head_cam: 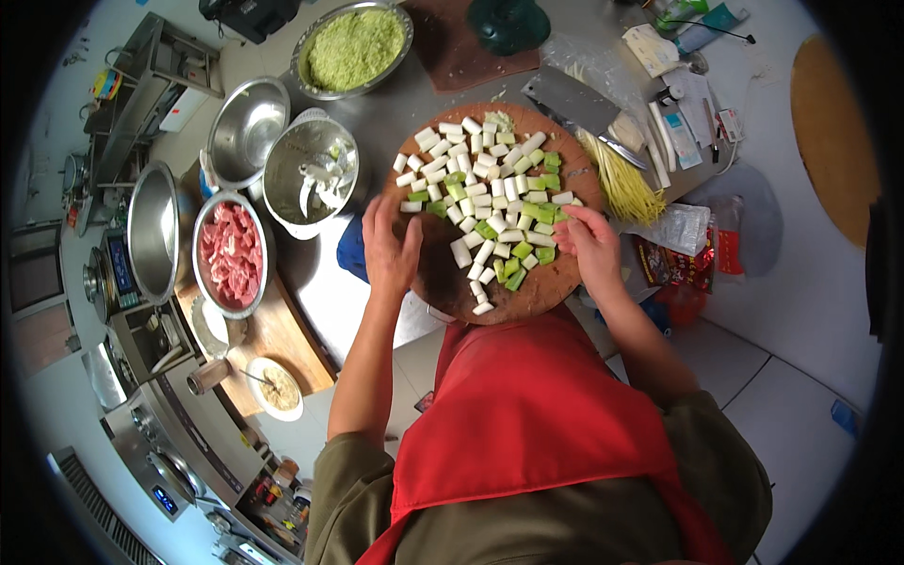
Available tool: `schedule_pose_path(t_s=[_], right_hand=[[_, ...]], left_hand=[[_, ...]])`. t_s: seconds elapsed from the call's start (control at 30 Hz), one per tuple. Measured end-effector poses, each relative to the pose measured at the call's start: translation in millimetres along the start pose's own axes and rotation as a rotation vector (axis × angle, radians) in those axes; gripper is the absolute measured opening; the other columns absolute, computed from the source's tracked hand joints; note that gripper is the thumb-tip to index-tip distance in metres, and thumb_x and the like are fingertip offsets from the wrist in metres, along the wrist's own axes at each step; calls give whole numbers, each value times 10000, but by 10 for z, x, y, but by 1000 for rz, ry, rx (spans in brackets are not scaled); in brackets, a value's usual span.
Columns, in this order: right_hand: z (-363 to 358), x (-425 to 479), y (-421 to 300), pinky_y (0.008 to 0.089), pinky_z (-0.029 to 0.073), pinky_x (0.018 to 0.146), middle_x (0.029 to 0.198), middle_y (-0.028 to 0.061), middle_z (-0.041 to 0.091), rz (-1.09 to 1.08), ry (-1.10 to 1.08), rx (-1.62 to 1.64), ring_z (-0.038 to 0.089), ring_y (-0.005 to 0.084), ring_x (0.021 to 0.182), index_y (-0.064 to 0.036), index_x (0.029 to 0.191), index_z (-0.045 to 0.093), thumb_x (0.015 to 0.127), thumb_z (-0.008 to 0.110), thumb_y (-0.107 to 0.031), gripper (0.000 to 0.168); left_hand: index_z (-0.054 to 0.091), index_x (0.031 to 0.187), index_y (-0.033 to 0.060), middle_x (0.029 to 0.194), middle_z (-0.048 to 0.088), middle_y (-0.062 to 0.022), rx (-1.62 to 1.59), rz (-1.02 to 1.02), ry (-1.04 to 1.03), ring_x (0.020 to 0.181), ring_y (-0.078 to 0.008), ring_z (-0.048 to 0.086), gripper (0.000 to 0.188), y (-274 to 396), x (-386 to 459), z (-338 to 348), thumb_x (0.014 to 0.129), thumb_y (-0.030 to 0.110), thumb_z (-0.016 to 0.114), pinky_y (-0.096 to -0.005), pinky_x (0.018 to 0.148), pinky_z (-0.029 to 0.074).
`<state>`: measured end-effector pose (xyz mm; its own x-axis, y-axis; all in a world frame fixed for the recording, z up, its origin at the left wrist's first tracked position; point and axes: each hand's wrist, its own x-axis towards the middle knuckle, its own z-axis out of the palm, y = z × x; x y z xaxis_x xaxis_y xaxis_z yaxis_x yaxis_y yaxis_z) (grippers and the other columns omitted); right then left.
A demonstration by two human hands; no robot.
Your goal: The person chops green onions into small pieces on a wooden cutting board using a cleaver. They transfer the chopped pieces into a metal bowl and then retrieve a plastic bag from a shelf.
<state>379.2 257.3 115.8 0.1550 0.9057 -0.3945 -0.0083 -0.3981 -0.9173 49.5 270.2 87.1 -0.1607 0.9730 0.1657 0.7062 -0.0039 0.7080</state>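
A round wooden chopping board (438, 272) lies before me, strewn with many cut pieces of scallion (498, 187), mostly white with some green. At the board's left edge is my left hand (388, 247), thumb and fingers apart, nothing seen in it. My right hand (590, 244) is over the right edge, its fingertips bent together beside green scallion pieces (544, 212); whether they pinch one cannot be told. Beyond the board's upper right lies a cleaver (575, 99), its broad blade flat, near a bunch of yellow chives (614, 180).
To the left stand a bowl of raw meat chunks (229, 258), a steel pot (311, 176) with white scraps and metal bowls (248, 131). A basin of shredded green vegetable (357, 49) sits at the back. Packets (678, 261) lie at right. A wooden board (282, 318) holds a small dish (279, 392).
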Motion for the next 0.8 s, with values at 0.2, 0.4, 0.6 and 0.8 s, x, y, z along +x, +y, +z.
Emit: schedule_pose_path(t_s=[0.2,0.4,0.6,0.8], right_hand=[[405,1126,-629,389,515,1011,1354,156,659,-408,-180,-506,642,296,1225,-27,1403,592,983,587,-138,435],[1054,1961,-586,450,390,1188,1545,206,494,-456,-384,-964,457,375,1436,-35,1487,511,900,513,2,588],[1174,1891,-241,461,436,1127,1440,163,580,-639,-261,-971,530,385,1329,-43,1388,601,880,596,-57,509],[1212,1996,-282,480,463,1089,1382,195,626,-491,-355,-780,570,401,1286,-63,1347,643,943,548,-131,421]], left_hand=[[405,1575,171,1637,326,-247,91,-183,-88,1506,-443,313,792,7,1117,613,932,555,662,-611,1184,301],[417,1576,204,1669,315,-178,364,-172,-343,1547,-398,268,773,302,1264,892,940,597,612,-669,1212,195],[479,1519,147,1597,404,-189,339,-51,-172,1480,-408,350,756,286,1164,1010,908,548,668,-589,1197,272],[547,1429,99,1440,496,-166,321,-53,-204,1319,-378,468,698,475,1255,1034,852,434,756,-524,1085,423]])
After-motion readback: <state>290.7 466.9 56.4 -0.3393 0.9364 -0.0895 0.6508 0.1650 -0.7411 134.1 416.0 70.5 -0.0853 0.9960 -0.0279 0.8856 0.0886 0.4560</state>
